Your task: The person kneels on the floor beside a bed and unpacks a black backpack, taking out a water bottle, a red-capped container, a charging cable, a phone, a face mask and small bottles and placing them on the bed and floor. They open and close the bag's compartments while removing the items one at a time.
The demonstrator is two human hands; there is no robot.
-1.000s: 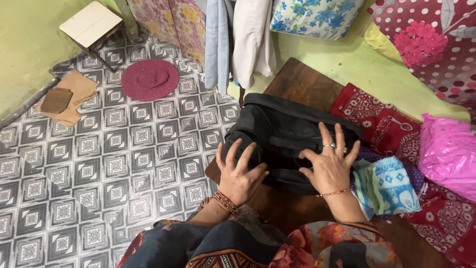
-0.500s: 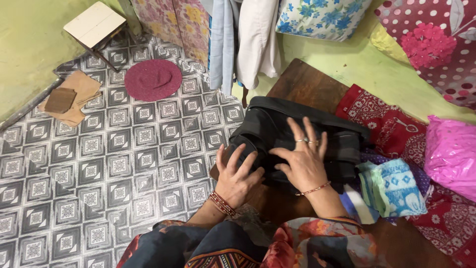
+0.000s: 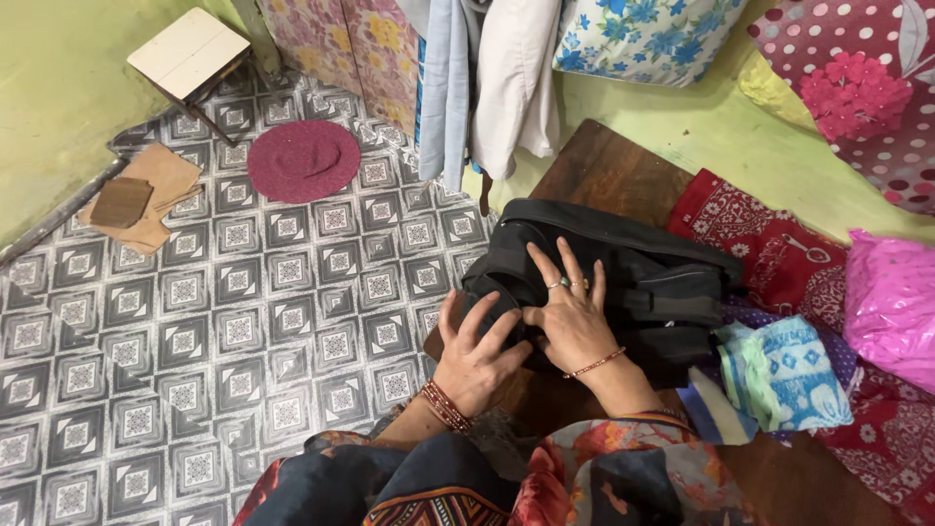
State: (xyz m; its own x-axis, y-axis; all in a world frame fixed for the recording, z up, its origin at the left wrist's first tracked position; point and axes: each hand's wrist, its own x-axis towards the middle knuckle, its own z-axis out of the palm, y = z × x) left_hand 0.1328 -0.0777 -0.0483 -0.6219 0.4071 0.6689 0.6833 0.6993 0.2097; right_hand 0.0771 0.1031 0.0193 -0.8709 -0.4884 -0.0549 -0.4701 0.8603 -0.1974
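A person sits at a brown wooden table (image 3: 604, 170) and has both hands on a black bag (image 3: 633, 282). The bag lies flat on the table, right in front of the person, with one end hanging a little over the table edge near the tiled floor (image 3: 195, 321). Its long side runs across, from the floor side on the left to the pile of cloth on the right. The left hand (image 3: 477, 356) rests on the left end of the bag, the end nearest the floor. Its fingers are spread and a bit bent, and they press down on the rounded corner. It is not pinching anything. The right hand (image 3: 570, 312) lies just beside it, more toward the middle of the bag. Its fingers are stretched out flat and a little apart, pointing away from the person toward the far side of the bag. The two hands almost touch at the thumbs. Most of the bag stretches off to the right of both hands, so the right hand is nearer to the bag's middle and the left hand is nearer to its end. A folded blue and green cloth (image 3: 779, 375) sits just beside the right end of the bag. A red patterned cloth (image 3: 769, 244) lies behind it. A shiny pink bag (image 3: 891, 302) is farther right. On the floor lie a round red mat (image 3: 304, 161) and a small stool (image 3: 190, 54).
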